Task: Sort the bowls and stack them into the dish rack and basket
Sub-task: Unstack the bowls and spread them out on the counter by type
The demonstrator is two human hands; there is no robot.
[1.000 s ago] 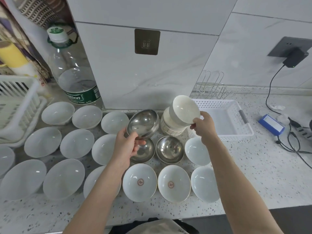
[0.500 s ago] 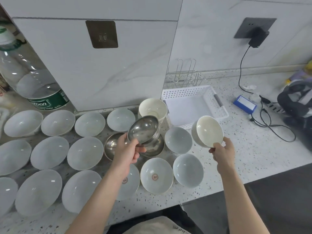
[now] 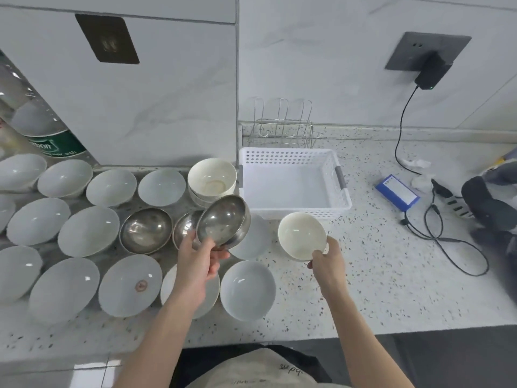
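My left hand (image 3: 200, 261) grips a steel bowl (image 3: 223, 221) by its near rim and holds it tilted above the counter. My right hand (image 3: 326, 266) pinches the near rim of a cream bowl (image 3: 300, 236), low over the counter just in front of the white basket (image 3: 342, 204). The basket holds nothing. Behind it a wire dish rack (image 3: 282, 130) stands against the wall. Two more steel bowls (image 3: 145, 229) sit left of my left hand. A short stack of cream bowls (image 3: 211, 177) stands beside the basket. Several white bowls (image 3: 89, 233) cover the counter's left half.
A large water bottle (image 3: 42, 135) stands at the far left. On the right lie a blue box (image 3: 397, 191), a black cable (image 3: 447, 242) running to a wall charger (image 3: 432, 71), and a dark bag (image 3: 492, 203). The counter's front edge (image 3: 363, 330) runs near my body.
My right hand brought the cream bowl down from the stack to in front of the basket. The view swung right. My left hand still holds the steel bowl.
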